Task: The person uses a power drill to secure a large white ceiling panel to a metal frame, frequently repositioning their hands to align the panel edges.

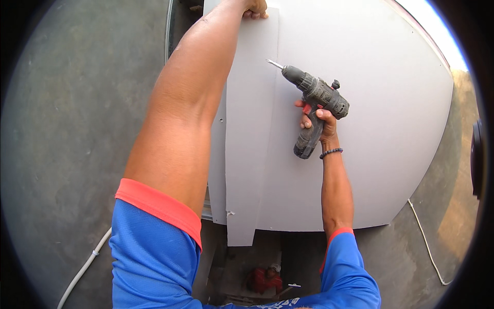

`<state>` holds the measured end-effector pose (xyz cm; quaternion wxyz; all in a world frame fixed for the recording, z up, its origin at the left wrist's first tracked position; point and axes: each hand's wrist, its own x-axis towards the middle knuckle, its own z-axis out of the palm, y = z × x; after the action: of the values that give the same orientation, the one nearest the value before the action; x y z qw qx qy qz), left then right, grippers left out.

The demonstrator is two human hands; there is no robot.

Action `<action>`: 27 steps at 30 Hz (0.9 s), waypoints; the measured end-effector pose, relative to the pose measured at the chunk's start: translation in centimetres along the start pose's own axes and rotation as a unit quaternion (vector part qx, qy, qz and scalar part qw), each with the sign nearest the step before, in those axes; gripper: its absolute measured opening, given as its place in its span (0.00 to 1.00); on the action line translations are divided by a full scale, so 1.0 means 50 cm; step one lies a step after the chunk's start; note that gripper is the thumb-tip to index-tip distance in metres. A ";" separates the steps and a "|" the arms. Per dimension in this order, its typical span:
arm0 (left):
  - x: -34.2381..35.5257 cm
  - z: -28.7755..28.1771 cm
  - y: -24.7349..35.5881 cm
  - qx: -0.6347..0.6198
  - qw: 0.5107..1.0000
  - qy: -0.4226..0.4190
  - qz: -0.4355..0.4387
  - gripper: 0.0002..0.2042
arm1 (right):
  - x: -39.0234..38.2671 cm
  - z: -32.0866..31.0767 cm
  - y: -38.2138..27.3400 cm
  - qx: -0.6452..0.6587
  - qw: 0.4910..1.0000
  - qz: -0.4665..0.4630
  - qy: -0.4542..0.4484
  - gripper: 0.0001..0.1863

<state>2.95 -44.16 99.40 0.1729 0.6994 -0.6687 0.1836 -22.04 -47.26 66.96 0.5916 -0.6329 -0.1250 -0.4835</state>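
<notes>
In my right hand (327, 119) is a dark, worn cordless drill (323, 97) with a red trigger. My fingers wrap its grip, and its bit points up and left, over the light grey panel (360, 170). A long narrow strip of grey board (247, 154) lies against the panel's left part, its lower end jutting past the panel's bottom edge. At the top of the picture my left hand (255, 9) is closed at the strip's upper end, with bent fingers against it. The picture's rim cuts off part of that hand.
A bare grey wall (82, 103) stands at the left, with a metal-edged gap beside the panel. White cables (85, 265) hang at lower left and lower right. Far below, a person in red (265, 279) shows in a dark space. Bright light enters at upper right.
</notes>
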 end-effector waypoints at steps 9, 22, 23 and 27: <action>0.044 -0.035 0.187 0.093 0.995 -0.019 -0.022 0.15 | -0.003 0.016 -0.064 -0.087 0.992 0.086 -0.018 0.27; 0.008 0.004 0.260 0.113 0.993 0.041 -0.015 0.11 | -0.033 0.004 -0.064 -0.129 0.985 0.112 0.003 0.29; 0.005 0.005 0.266 0.114 0.992 0.052 -0.012 0.11 | -0.036 -0.006 -0.064 -0.137 0.984 0.113 0.003 0.30; -0.013 0.033 0.276 0.131 0.986 0.102 -0.008 0.11 | -0.043 0.010 -0.057 -0.131 0.985 0.113 0.011 0.31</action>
<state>-10.83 -45.03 97.57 0.1487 0.6994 -0.6120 0.3379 -24.99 -45.17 67.19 0.5558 -0.7095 0.0180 -0.4328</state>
